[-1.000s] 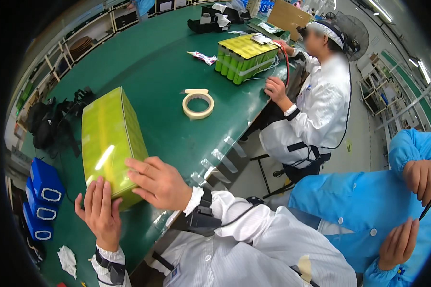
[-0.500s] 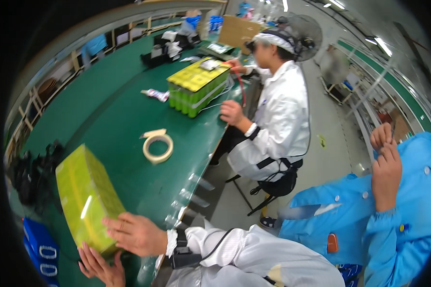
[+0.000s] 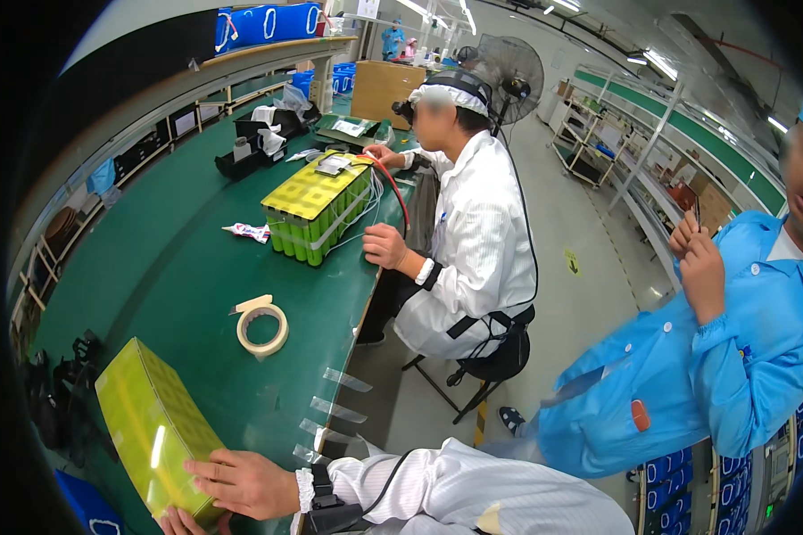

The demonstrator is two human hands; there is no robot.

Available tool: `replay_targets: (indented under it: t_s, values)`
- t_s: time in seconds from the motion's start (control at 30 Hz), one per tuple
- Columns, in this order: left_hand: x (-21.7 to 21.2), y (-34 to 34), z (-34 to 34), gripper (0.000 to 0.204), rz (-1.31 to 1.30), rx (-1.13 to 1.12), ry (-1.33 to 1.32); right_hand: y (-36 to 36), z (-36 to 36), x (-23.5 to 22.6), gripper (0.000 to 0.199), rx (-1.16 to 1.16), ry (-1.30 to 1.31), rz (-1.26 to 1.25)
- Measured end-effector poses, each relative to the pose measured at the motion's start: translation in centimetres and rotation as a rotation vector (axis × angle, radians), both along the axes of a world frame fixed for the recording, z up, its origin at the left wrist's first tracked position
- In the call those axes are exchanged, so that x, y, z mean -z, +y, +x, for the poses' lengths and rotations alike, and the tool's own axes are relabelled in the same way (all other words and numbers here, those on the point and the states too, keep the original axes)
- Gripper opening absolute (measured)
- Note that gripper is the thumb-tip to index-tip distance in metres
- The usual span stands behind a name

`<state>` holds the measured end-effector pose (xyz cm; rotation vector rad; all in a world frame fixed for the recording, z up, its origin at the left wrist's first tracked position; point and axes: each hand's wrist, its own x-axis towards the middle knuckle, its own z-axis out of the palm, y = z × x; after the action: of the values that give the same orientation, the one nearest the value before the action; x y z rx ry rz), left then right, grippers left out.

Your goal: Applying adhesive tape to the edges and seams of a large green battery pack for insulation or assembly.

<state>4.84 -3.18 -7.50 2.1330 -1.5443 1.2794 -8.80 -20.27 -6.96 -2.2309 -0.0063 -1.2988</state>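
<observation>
A boxy yellow-green battery pack (image 3: 156,423) in smooth, shiny sheeting lies tilted on the green bench at lower left. My right hand (image 3: 245,484) rests over its near end, fingers stretched across the sheeting and thumb down by the lower edge. My left hand (image 3: 180,522) touches the same end from below; only its fingers show, the rest cut off by the lower picture edge. Together the hands hold the pack between them. Farther along the bench lies a roll of cream masking tape (image 3: 262,330), its loose end folded out, touched by neither hand.
A co-worker in white (image 3: 482,232) sits at the bench with a second battery pack (image 3: 317,209) of green cells and red wires. Another person in blue (image 3: 687,348) stands at right. Clear tape strips (image 3: 337,410) hang on the bench edge. Blue packs (image 3: 89,508) lie lower left.
The view has swung up and right, so bench things sit lower or farther left. My hands remain on the yellow-green pack; the left one is now mostly out of the picture.
</observation>
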Motion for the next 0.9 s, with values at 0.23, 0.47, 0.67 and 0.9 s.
replay_targets:
  t_s: [0.23, 0.47, 0.67, 0.9]
  values:
    - [0.3, 0.4, 0.6, 0.065, -0.016, 0.039, 0.030, 0.1, 0.3, -0.1, 0.041, -0.001, 0.001, -0.012]
    - [0.4, -0.1, 0.1, 0.058, -0.032, 0.071, 0.003, -0.1, -0.4, -0.4, 0.042, 0.010, -0.006, -0.020]
    - [2.1, 0.6, 1.4, 0.062, -0.043, 0.059, -0.074, 0.0, 0.3, -0.7, 0.040, 0.007, -0.036, -0.034]
    - [2.5, -1.2, 0.5, 0.050, -0.087, 0.195, 0.047, -2.0, -1.0, -0.3, 0.049, 0.019, 0.037, -0.088]
